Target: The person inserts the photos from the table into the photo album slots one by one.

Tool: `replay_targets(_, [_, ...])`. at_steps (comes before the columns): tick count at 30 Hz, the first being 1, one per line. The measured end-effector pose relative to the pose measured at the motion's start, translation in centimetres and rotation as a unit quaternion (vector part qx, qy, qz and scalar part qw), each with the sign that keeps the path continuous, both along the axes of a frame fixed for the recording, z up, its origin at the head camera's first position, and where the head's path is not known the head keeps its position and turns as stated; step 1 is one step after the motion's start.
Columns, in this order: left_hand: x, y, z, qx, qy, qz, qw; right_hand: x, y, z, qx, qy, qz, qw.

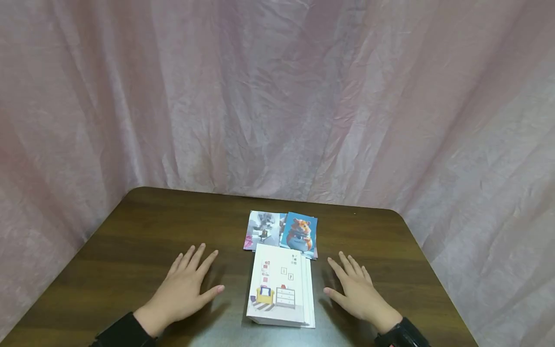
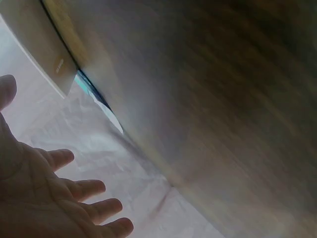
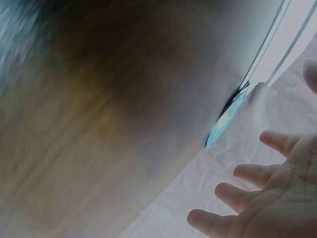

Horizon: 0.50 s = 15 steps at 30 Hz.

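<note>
A thick white box-like book or album with printed furniture drawings lies on the table between the two hands. Behind it are picture cards: a grey-white one on the left and a blue one with a cartoon hamster on the right, overlapping others. To the left of the white album, my left hand is spread palm down, touching no object. On the other side, my right hand is likewise spread with its fingers apart and holds nothing. Both wrist views show empty palms, with the album's side nearby.
The dark brown wooden table has rounded far corners. A pinkish draped curtain hangs behind it and along both sides.
</note>
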<state>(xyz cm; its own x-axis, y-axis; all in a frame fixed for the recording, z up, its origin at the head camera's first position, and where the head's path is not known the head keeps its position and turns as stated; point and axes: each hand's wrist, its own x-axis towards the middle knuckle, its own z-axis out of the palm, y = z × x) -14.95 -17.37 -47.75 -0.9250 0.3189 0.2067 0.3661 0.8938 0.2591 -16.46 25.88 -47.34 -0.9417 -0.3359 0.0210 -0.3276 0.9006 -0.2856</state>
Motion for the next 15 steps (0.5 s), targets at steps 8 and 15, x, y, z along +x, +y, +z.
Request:
replay_targets(8, [-0.3, 1.1, 0.1, 0.0, 0.003, -0.008, 1.0, -0.2, -1.2, -0.2, -0.011, -0.03, 0.01, 0.999])
replay_targets(15, [-0.7, 3.2, 0.0, -0.002, -0.001, -0.043, 0.9991, 0.0, -2.6, -0.2, -0.026, -0.062, 0.036, 0.997])
